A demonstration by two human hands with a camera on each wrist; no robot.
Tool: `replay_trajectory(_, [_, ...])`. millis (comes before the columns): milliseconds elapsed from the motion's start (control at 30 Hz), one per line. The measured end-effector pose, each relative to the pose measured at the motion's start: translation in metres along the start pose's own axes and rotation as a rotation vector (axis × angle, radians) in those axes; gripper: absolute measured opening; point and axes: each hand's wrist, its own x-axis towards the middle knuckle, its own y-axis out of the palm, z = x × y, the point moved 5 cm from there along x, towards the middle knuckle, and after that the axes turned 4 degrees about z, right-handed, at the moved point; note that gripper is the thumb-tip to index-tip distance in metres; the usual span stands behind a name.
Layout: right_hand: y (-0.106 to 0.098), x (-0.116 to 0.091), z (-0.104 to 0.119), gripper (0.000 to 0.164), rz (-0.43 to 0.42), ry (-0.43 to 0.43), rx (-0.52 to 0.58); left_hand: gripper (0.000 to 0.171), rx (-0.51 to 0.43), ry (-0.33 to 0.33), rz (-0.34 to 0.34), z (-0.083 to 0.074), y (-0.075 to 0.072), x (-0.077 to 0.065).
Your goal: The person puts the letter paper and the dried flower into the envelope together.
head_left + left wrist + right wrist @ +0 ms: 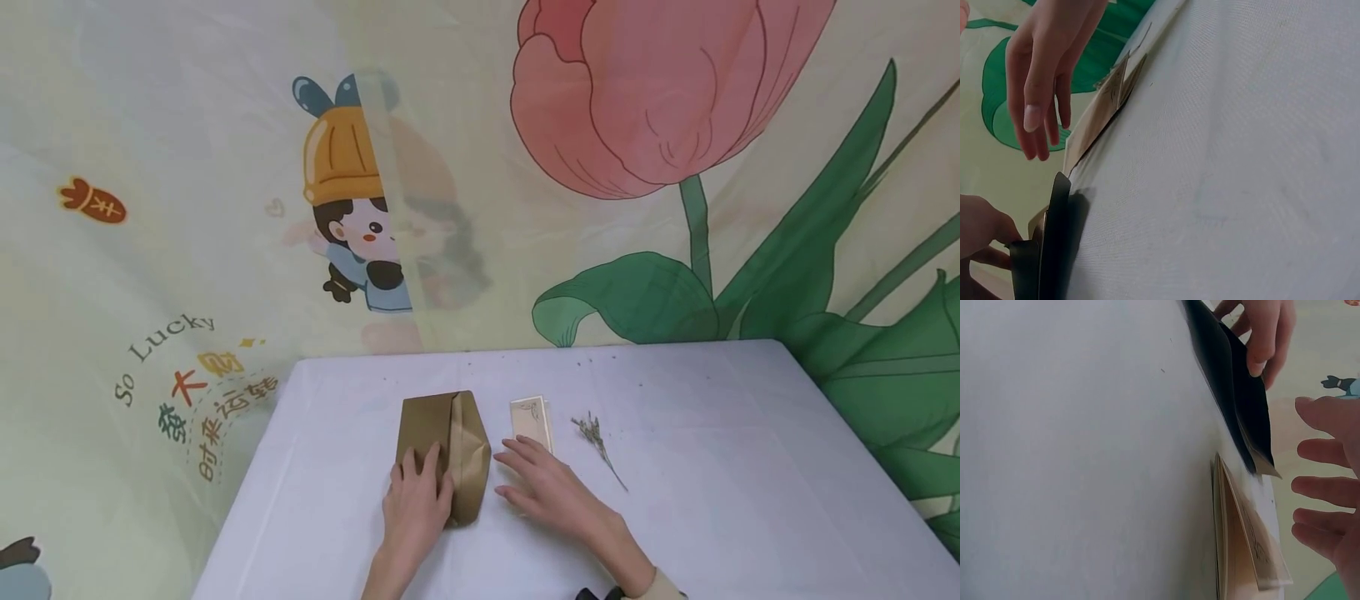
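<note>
A gold-brown envelope [472, 450] lies on the white-covered table with its pointed flap folded out to the right. My left hand [416, 500] holds its left part, fingers on the upper face and thumb by the flap crease. Seen from the right wrist, the envelope [1250, 406] looks dark and stands slightly parted. Just to its right, my right hand [555, 492] hovers with fingers spread and nothing held. Partly behind those fingers is a folded cream card [528, 417] with a small line drawing; its leaves gape in the right wrist view.
Right of the card lies a dried flower sprig [596, 437] with a thin stem. Small dark crumbs dot the back of the white tablecloth [712, 467]. A printed curtain [465, 167] with a tulip and a cartoon figure hangs behind the table. A black object [600, 593] shows at the bottom edge.
</note>
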Motion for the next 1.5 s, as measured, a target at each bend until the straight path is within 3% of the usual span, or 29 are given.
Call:
replay_trajectory(233, [0.011,0.011,0.009,0.041,0.009,-0.067,0.016,0.048,-0.005,0.008,-0.018,-0.001,0.000,-0.001])
replay_trajectory(400, [0.018,0.019,0.012,0.041,0.033,-0.061,0.015,0.047,0.011,0.017,-0.026,-0.003,-0.001,-0.001])
replay_trajectory(833, [0.037,0.031,0.021,0.041,0.136,-0.073,-0.017,0.049,-0.012,-0.039,0.038,0.001,0.000,-0.003])
replay_trajectory(1233, [0.046,0.034,0.018,0.033,0.134,-0.097,-0.071,0.049,-0.045,-0.074,0.087,0.002,0.000,0.002])
replay_trajectory(1500, [0.046,0.036,0.021,0.028,0.116,-0.113,-0.090,0.044,-0.051,-0.024,0.064,0.002,-0.004,0.000])
